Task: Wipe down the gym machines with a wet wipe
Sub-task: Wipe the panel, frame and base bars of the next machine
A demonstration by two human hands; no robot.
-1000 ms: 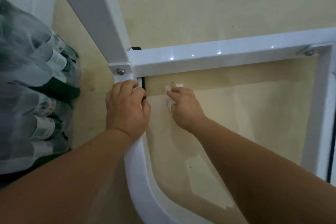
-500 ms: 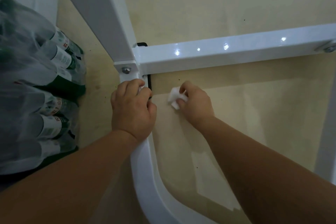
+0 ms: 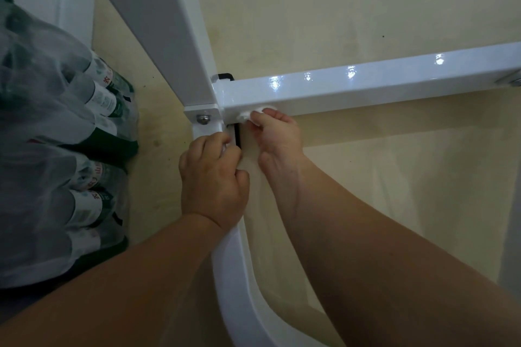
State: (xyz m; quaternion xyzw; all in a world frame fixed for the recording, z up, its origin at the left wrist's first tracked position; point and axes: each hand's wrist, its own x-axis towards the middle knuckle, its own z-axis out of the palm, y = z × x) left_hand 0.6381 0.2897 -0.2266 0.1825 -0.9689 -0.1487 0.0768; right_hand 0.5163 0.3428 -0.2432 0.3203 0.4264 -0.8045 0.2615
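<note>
Where the white crossbar meets the upright post, the right hand pinches the wet wipe against the crossbar's near face, just beside the joint. The left hand curls around the curved frame tube below the joint, gripping it. Shrink-wrapped bottles lie on the floor at left.

The wet wipe, white and crumpled into a small wad, is pressing against the near face of the crossbar, right beside the corner joint, with the right hand pinching it. The gym machine frame is gleaming in glossy white square tubing. Its curved base tube is running toward the camera, with the left hand gripping it just below the joint.
</note>
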